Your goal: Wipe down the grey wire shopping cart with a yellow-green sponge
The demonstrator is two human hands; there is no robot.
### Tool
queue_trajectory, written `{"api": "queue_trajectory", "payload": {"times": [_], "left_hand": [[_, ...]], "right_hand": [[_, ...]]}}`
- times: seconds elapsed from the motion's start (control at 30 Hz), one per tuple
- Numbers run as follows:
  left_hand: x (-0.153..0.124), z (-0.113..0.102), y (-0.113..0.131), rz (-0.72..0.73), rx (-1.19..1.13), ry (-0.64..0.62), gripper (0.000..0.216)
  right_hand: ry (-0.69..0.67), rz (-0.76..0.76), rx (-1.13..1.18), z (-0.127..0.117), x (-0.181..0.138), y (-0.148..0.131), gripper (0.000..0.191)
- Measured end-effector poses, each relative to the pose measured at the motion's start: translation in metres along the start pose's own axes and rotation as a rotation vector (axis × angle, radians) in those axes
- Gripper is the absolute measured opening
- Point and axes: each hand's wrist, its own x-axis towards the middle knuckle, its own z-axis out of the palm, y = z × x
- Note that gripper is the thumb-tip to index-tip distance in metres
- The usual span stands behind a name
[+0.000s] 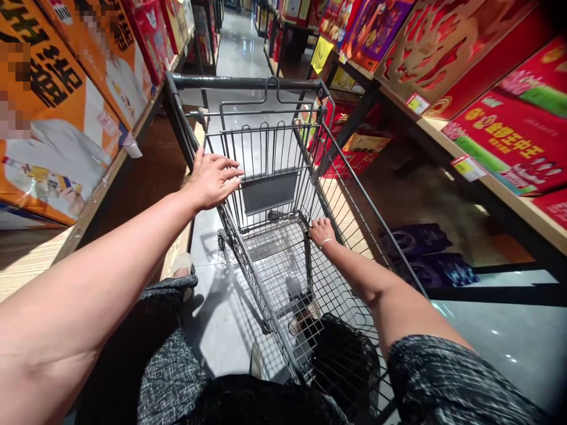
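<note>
The shopping cart [270,193] is framed in the aisle between two shelves, its near end partly hidden by dark clothing [172,378] and cut off at the bottom. The hands are held well apart: the left hand [212,180] is placed over the left rim, fingers loosely stretched, though actual contact can't really be confirmed. The right hand [322,231] is curled over the wirework, but whatever's gripped, if anything, is covered by the fingers, so can't tell. The orange boxes [84,77] are cropped and partly pixelated, and the purple packs [419,251] are half lost in shadow.
</note>
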Motion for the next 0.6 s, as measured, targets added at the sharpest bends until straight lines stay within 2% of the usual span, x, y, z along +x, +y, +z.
{"api": "queue_trajectory", "payload": {"times": [0.07,0.17,0.23,0.27,0.3,0.37,0.47,0.6], "left_hand": [[0.001,-0.003,0.0,-0.004,0.013,-0.039,0.056],[0.001,-0.009,0.004,-0.026,0.048,-0.088,0.063],[-0.001,-0.014,0.014,-0.024,0.075,-0.063,0.064],[-0.004,-0.015,0.02,-0.01,0.078,-0.04,0.063],[-0.006,-0.016,0.028,0.018,0.071,-0.024,0.061],[-0.013,-0.016,0.044,0.091,0.039,-0.062,0.058],[-0.022,-0.011,0.058,0.156,0.045,-0.197,0.056],[-0.026,-0.003,0.057,0.148,-0.007,-0.158,0.054]], "right_hand": [[0.09,0.001,-0.063,-0.04,0.004,0.019,0.039],[0.389,0.084,-0.138,-0.103,0.005,0.045,0.04],[0.548,0.111,-0.123,-0.129,0.005,0.06,0.042],[0.586,0.104,-0.11,-0.132,0.006,0.065,0.044],[0.591,0.087,-0.102,-0.129,0.007,0.068,0.044],[0.516,0.046,-0.096,-0.104,0.008,0.065,0.043],[0.273,0.039,-0.056,-0.036,0.005,0.04,0.043],[0.036,0.131,0.078,0.052,-0.011,-0.008,0.044]]}}
